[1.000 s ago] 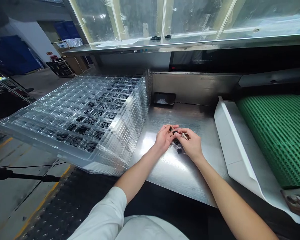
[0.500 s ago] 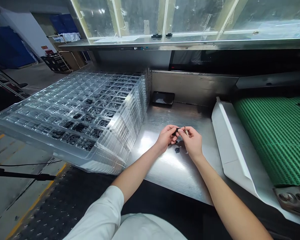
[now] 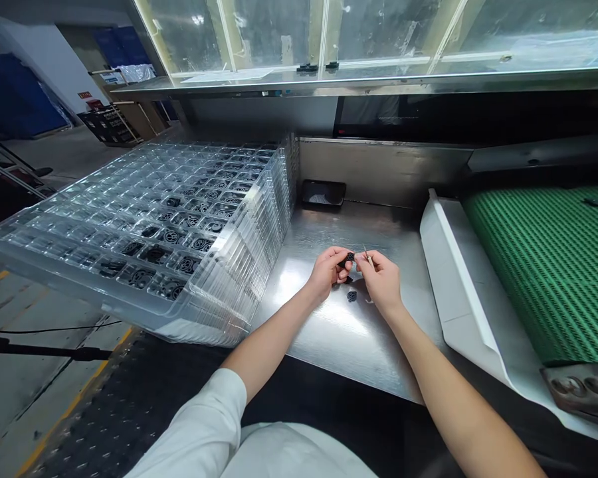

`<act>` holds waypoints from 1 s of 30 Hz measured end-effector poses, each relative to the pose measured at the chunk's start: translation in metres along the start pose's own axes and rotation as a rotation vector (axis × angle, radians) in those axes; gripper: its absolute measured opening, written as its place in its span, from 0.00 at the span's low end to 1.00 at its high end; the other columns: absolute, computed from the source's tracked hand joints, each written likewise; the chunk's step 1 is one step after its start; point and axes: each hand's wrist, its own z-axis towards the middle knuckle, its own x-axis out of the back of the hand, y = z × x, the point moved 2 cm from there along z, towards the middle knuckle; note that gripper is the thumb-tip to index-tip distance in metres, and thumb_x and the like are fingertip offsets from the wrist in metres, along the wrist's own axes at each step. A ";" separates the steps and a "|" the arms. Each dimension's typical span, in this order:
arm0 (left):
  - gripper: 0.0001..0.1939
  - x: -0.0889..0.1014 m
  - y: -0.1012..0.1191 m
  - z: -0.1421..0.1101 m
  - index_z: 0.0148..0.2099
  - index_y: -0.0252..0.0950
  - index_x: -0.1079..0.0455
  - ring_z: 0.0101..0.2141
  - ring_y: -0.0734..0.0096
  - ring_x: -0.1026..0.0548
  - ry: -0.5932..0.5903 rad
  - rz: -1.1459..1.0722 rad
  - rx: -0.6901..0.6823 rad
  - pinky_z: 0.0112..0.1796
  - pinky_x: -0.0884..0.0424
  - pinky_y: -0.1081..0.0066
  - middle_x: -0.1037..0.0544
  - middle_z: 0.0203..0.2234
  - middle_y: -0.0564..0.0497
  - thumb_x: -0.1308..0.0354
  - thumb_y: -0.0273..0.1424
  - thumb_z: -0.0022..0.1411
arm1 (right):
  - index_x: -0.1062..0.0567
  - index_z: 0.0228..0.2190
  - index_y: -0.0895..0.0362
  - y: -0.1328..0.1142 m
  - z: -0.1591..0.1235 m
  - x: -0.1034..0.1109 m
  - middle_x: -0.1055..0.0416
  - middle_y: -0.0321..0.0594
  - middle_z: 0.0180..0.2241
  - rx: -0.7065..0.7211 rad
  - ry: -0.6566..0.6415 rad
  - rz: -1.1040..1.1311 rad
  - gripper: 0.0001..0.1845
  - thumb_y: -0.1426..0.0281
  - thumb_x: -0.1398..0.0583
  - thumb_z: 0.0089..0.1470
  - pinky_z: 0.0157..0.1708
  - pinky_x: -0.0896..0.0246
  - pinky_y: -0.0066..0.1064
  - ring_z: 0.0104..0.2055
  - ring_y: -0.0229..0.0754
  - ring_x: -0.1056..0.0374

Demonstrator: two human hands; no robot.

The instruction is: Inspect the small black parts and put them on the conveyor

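Observation:
My left hand (image 3: 327, 271) pinches a small black openwork plastic part (image 3: 349, 258) between thumb and fingers. Close beside it, my right hand (image 3: 381, 277) is closed around a slim pointed tool (image 3: 369, 257), perhaps tweezers, whose thin end points up and away. The right thumb and forefinger are at the edge of the black part; whether they touch it I cannot tell. Below the hands, another small black part (image 3: 351, 297) lies on the metal tabletop (image 3: 349, 352). A further dark piece (image 3: 349, 280) shows just under the left fingers.
Stacked clear plastic trays (image 3: 259, 226) rise on the left, the top one holding several black parts in its pockets. A phone-like black slab (image 3: 323, 193) lies at the back. On the right, a white guard (image 3: 453, 279) borders a green conveyor belt (image 3: 538, 265) carrying a dark piece (image 3: 595, 202).
The black part in my left hand has turned, so its openwork face now shows. The right fingers have drawn slightly apart from it. The view has shifted slightly.

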 end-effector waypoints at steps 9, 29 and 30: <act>0.15 0.004 -0.002 0.004 0.43 0.34 0.30 0.18 0.83 0.41 0.014 0.064 -0.048 0.20 0.52 0.78 0.30 0.23 0.55 0.33 0.37 0.59 | 0.25 0.28 0.55 -0.003 0.002 0.001 0.33 0.37 0.25 0.019 -0.046 -0.059 0.22 0.49 0.39 0.57 0.27 0.48 0.32 0.26 0.40 0.43; 0.30 0.004 -0.006 0.006 0.50 0.30 0.21 0.21 0.84 0.45 -0.036 0.123 -0.144 0.22 0.54 0.77 0.35 0.23 0.57 0.26 0.46 0.52 | 0.30 0.22 0.55 -0.005 0.003 0.008 0.38 0.35 0.20 0.126 -0.072 -0.087 0.25 0.51 0.42 0.63 0.29 0.51 0.34 0.25 0.40 0.44; 0.30 0.003 -0.005 0.005 0.49 0.30 0.21 0.21 0.84 0.45 -0.032 0.126 -0.152 0.22 0.54 0.77 0.37 0.22 0.58 0.25 0.48 0.52 | 0.29 0.23 0.55 -0.006 0.003 0.007 0.37 0.35 0.21 0.149 -0.070 -0.093 0.25 0.51 0.42 0.64 0.29 0.50 0.34 0.26 0.40 0.43</act>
